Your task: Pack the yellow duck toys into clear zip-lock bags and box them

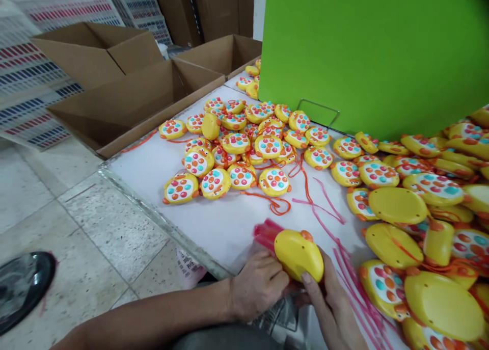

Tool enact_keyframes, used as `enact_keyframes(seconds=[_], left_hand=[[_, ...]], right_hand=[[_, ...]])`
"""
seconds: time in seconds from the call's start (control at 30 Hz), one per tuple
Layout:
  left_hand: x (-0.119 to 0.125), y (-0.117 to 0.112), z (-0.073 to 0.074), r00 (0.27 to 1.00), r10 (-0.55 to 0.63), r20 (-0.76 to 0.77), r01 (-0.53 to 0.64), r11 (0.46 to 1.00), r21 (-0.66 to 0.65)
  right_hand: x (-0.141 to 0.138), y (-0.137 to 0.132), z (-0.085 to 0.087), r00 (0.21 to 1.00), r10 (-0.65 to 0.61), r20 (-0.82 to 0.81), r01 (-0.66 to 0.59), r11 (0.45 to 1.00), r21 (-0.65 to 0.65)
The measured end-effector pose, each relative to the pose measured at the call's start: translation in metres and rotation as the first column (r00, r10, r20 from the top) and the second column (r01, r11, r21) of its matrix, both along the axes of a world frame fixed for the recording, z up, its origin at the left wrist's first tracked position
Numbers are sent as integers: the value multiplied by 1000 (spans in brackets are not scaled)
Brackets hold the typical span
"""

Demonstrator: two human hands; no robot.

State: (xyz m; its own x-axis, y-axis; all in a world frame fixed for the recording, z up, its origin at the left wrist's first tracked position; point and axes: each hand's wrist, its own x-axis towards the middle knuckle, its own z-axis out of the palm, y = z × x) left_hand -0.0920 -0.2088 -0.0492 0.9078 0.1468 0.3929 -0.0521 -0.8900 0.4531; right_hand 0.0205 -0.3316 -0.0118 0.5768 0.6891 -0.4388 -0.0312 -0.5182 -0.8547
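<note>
In my right hand point(332, 304) is a yellow plastic toy point(298, 254), its plain back turned up and my thumb on its lower edge. My left hand point(262, 286) is closed against the toy's left side; whatever its fingers hold is hidden. A pink translucent bundle point(268, 233) sticks out behind the toy, just above my left hand. Loose pink strips point(349, 273) lie beside my right hand. Several matching toys, such as this one point(275, 182) with a white face of coloured dots, lie ahead, some with orange cords point(277, 206).
A larger pile of the toys point(443, 304) covers the table's right side. Upright at the back stands a green panel point(362, 54) with a wire stand point(319, 106). Open cardboard boxes point(133, 103) adjoin the white table's point(145, 169) left edge, near plastic crates point(26, 85).
</note>
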Motion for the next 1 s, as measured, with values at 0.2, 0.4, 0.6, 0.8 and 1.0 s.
enact_keyframes(seconds=[0.2, 0.4, 0.6, 0.8, 1.0], left_hand=[[4, 4, 7, 999, -31, -25, 31, 999, -25], [3, 16, 26, 998, -30, 54, 34, 996, -78], [-15, 48, 47, 949, 316, -22, -291, 841, -456], [-6, 53, 42, 906, 235, -353, -416, 647, -639], [-2, 54, 33, 902, 266, -340, -431, 512, -743]], right_hand=[[-3, 3, -5, 995, 101, 12, -101, 994, 41], [8, 11, 0, 999, 4, 45, -6, 999, 39], [22, 9, 8, 996, -28, 81, 25, 999, 41], [21, 5, 2, 991, 49, 126, -51, 999, 8], [28, -1, -3, 959, 174, 224, -173, 985, -25]])
